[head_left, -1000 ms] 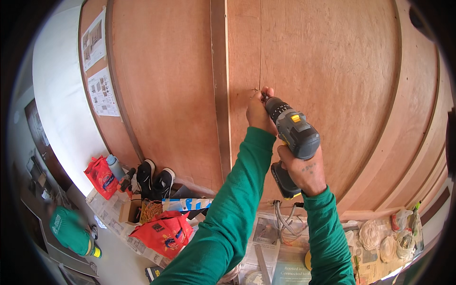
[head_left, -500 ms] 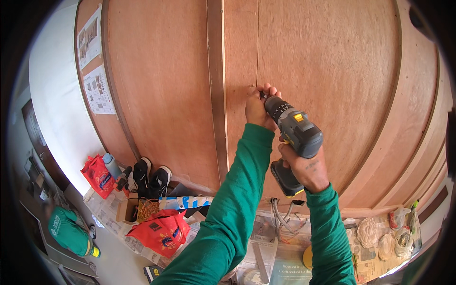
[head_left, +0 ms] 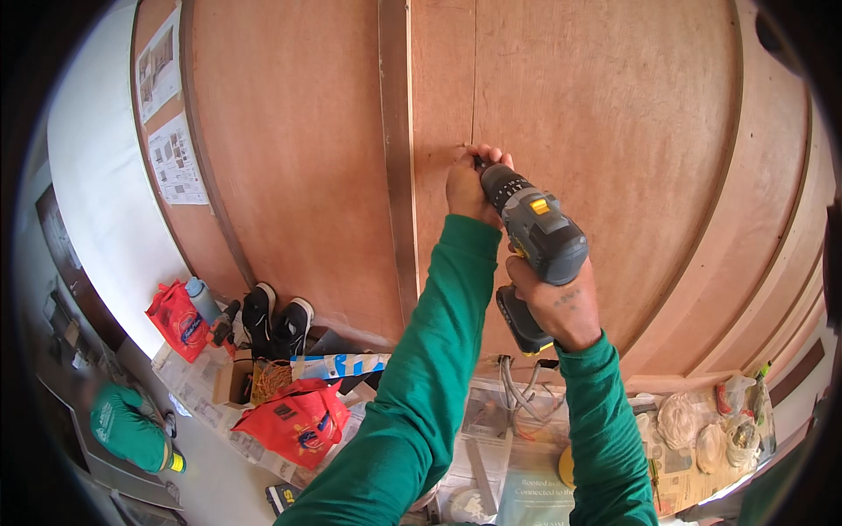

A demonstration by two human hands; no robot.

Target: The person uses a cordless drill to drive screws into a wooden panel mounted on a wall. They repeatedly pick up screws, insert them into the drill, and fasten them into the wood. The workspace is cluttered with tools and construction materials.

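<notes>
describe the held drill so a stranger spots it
Find the plywood wall, then the right hand before it. That hand grips the cordless drill, grey and black; its yellow top switch sets it apart from the red-trimmed drill by the sneakers.

An indoor fit-out site is indicated by plywood panelling (head_left: 579,131) in front of the left fingers (head_left: 496,155), printed sheets (head_left: 178,162) fixed up to their left, and loose electrical cables (head_left: 512,390) and spread newspaper (head_left: 195,387) below them.

The drill (head_left: 545,244) is before the panel (head_left: 605,96), with shoes (head_left: 291,333) left and cables (head_left: 512,393) below it
</notes>
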